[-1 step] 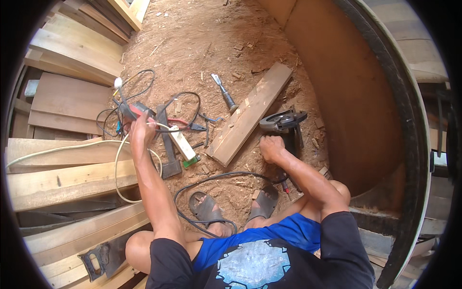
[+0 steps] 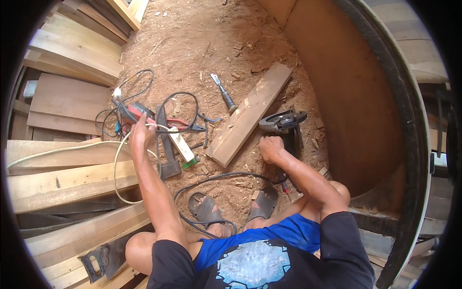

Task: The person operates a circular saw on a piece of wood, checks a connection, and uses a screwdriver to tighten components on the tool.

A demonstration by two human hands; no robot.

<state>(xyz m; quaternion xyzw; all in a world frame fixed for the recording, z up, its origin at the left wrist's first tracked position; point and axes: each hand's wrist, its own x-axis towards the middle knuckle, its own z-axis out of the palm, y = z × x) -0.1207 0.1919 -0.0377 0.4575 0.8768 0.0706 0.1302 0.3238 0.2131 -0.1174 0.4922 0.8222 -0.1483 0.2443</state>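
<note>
My left hand (image 2: 139, 135) is closed on a red and dark grey tool (image 2: 136, 111), whose exact kind I cannot make out. A white, plug-like piece (image 2: 117, 93) sits beyond it, and a pale cable loops under my wrist. My right hand (image 2: 271, 148) is closed at the near side of a black power tool (image 2: 283, 122) with a round guard, which looks like a circular saw; my fingers hide the grip. Left of the saw a brown plank (image 2: 250, 115) lies slantwise on the ground. Red-handled pliers (image 2: 185, 125) and a white block with a green end (image 2: 181, 143) lie between my hands.
A chisel (image 2: 223, 93) lies beyond the plank. A dark L-shaped metal tool (image 2: 167, 147) rests beside the white block. Stacked boards (image 2: 72, 180) line the left, with a handsaw (image 2: 103, 259) on them. A large curved brown panel (image 2: 356, 96) stands at right. Black cord (image 2: 211, 178) crosses before my sandals.
The white plug-like piece by my left hand has dropped slightly toward me, and the red tool has shifted a little. My right hand and the saw have stayed in place.
</note>
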